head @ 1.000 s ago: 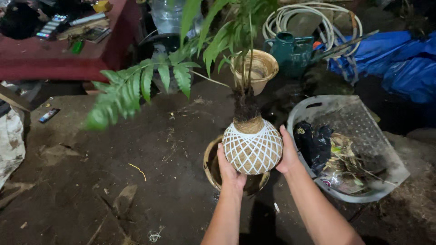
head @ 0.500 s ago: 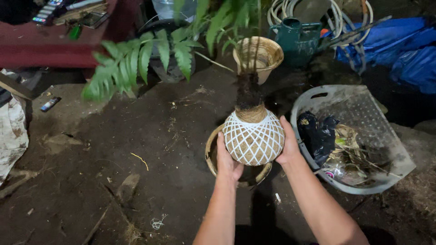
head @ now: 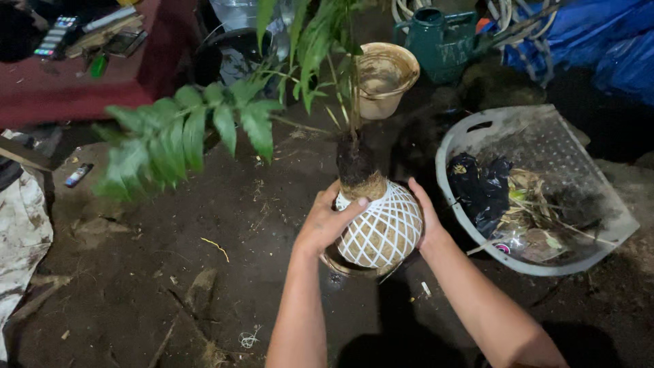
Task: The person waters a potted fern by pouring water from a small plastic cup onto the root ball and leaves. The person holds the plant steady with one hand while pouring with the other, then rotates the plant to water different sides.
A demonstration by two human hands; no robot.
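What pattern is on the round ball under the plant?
White crisscross netting over the brown ball, seen in the head view.

Root ball [head: 380, 228]: rough fibrous husk under white cord netting, matt. Basket [head: 545, 143]: grey perforated plastic, dull. Watering can [head: 436, 37]: green plastic, slight sheen. Ground [head: 170, 272]: damp, gritty soil.

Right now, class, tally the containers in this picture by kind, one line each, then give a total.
Net-wrapped plant ball, held by left hand and right hand: 1
Beige pot: 1
Green watering can: 1
Grey basket: 1
Dish under the ball: 1
Total: 5
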